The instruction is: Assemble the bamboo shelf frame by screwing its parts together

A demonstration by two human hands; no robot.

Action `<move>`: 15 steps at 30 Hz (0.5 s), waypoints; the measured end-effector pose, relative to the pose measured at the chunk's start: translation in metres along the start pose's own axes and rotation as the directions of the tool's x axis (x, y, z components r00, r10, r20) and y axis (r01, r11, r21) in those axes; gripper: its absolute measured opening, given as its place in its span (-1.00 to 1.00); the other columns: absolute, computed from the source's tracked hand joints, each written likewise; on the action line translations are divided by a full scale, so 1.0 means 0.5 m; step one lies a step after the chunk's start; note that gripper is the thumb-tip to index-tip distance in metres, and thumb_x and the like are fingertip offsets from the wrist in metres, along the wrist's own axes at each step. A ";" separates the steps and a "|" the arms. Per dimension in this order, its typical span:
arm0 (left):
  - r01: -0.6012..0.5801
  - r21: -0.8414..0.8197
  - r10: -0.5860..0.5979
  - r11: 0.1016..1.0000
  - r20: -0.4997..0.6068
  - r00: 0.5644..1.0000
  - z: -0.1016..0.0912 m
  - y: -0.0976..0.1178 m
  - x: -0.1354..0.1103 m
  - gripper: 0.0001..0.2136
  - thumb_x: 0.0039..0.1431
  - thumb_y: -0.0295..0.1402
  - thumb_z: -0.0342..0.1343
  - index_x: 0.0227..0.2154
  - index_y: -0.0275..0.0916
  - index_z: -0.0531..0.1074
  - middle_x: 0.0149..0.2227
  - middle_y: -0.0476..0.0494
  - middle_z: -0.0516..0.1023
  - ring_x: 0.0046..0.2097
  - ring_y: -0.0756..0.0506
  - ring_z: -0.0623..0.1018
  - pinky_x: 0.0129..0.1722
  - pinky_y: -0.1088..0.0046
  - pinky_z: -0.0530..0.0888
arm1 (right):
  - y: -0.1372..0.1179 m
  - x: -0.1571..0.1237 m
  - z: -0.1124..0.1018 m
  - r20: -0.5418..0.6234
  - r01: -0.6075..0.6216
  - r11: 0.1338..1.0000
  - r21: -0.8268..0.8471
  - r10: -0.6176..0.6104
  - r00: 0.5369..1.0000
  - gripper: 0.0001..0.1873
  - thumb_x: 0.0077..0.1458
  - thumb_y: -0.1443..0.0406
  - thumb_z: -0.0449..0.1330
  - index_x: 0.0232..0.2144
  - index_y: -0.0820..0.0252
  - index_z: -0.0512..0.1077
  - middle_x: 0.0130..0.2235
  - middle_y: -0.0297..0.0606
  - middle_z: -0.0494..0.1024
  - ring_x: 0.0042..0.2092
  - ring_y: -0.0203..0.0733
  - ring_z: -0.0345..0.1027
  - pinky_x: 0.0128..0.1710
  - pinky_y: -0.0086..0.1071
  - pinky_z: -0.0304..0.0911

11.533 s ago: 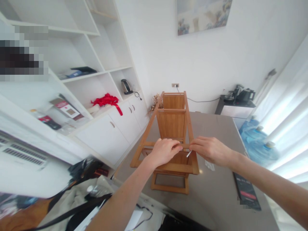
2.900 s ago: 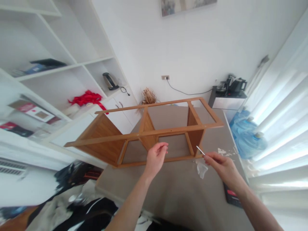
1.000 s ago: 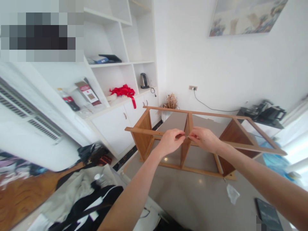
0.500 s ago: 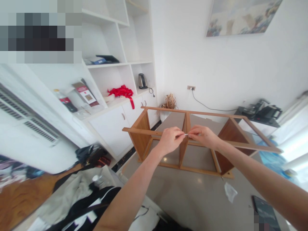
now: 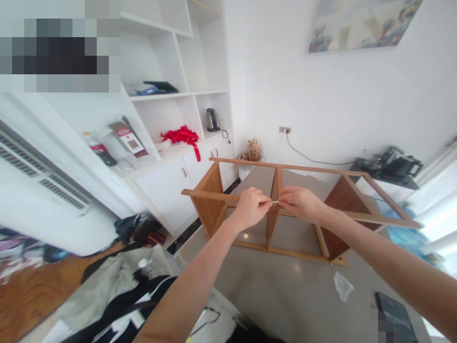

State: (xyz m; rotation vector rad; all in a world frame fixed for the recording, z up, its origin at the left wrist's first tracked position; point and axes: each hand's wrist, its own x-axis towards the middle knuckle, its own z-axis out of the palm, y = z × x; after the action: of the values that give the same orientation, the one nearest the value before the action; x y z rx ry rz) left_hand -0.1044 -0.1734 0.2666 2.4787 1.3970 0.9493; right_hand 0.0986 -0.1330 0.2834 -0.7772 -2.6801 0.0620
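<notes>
My left hand (image 5: 250,208) and my right hand (image 5: 303,204) face each other in a pinch, fingertips a short gap apart. Between them runs a thin, whitish metal-looking rod (image 5: 275,202), its ends hidden in my fingers; its exact kind is too small to tell. Both hands hover at the middle divider (image 5: 273,228) of a brown wooden frame (image 5: 207,193), over its near rail. The frame lies on a grey table (image 5: 257,286) and has wooden panels at left, middle and right.
A small clear plastic bag (image 5: 343,287) and a dark phone (image 5: 396,312) lie on the table at right. Clothes (image 5: 103,286) are heaped at lower left. White shelves (image 5: 160,97) hold red ribbon (image 5: 181,136) and a kettle (image 5: 212,120). A black kettle (image 5: 402,166) stands at far right.
My fingertips have drawn slightly apart, so a little more of the thin rod shows between them. The wooden frame has stayed in place.
</notes>
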 end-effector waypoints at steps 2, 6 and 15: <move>-0.026 0.016 0.025 1.000 0.048 0.999 -0.010 0.004 0.010 -0.75 0.18 -0.36 0.01 -0.53 -0.22 0.53 -0.51 -0.08 0.44 -0.35 -0.04 0.37 -0.26 0.42 0.29 | -0.003 0.004 -0.007 0.041 -0.023 0.999 -0.045 0.025 0.999 -0.73 0.18 0.27 0.00 -0.44 0.19 0.46 -0.33 -0.23 0.48 -0.33 -0.28 0.31 -0.39 -0.46 0.08; -0.073 0.012 0.070 0.997 0.139 0.988 -0.027 0.011 0.033 -0.72 0.17 -0.37 0.01 -0.61 -0.25 0.49 -0.54 -0.09 0.40 -0.35 -0.04 0.38 -0.29 0.45 0.29 | -0.007 0.012 -0.031 0.140 -0.016 0.994 -0.108 0.031 0.990 -0.71 0.19 0.26 -0.02 -0.46 0.20 0.44 -0.39 -0.25 0.47 -0.40 -0.31 0.26 -0.46 -0.45 -0.04; 0.010 -0.132 0.027 0.991 0.276 0.961 -0.027 -0.026 0.052 -0.76 0.14 -0.29 0.01 -0.41 -0.23 0.58 -0.50 -0.03 0.43 -0.41 -0.01 0.41 -0.34 0.49 0.31 | -0.023 0.028 -0.054 0.269 0.043 0.983 -0.178 0.007 0.963 -0.66 0.22 0.28 -0.06 -0.49 0.25 0.42 -0.42 -0.20 0.46 -0.39 -0.28 0.27 -0.45 -0.42 -0.10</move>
State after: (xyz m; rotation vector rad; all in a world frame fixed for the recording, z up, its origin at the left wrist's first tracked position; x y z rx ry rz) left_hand -0.1121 -0.1475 0.2838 2.4071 1.1943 0.6398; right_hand 0.0909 -0.1367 0.3146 -0.8534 -2.9827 -0.0903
